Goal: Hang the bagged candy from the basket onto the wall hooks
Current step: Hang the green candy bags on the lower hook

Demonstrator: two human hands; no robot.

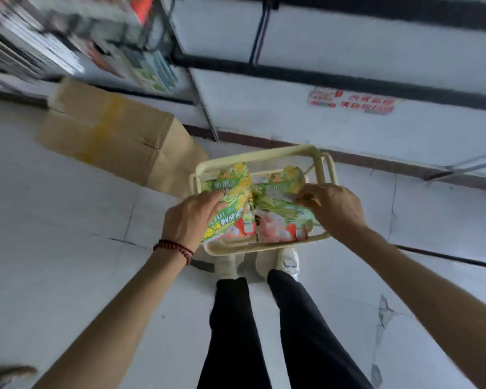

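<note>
— Where is the candy?

— In the basket (258, 154), a pale yellow one on the floor just ahead of the person's feet. Green and yellow bags fill it. The left bag (236, 192) is tilted up off the pile; the right bag (281, 211) lies flatter beside it, and the two touch in the middle.

— And the hands?

— The left hand (191, 217) comes in from eight o'clock, its fingers curled over the edge of the left bag and gripping it. The right hand (334, 209) comes in from four o'clock, its fingertips pinching the upper edge of the right bag.

— Anything on the wrists?

— A dark red bead bracelet (174, 249) on the left one.

— What lies around the basket?

— White shoes (281, 262) at six o'clock, partly under its near rim. A flattened cardboard box (110, 133) at ten o'clock on the pale floor. Farther off at eleven, a shelf (68, 43) of goods, too blurred to read. At one o'clock, a red sign (351, 102) on the white wall.
</note>
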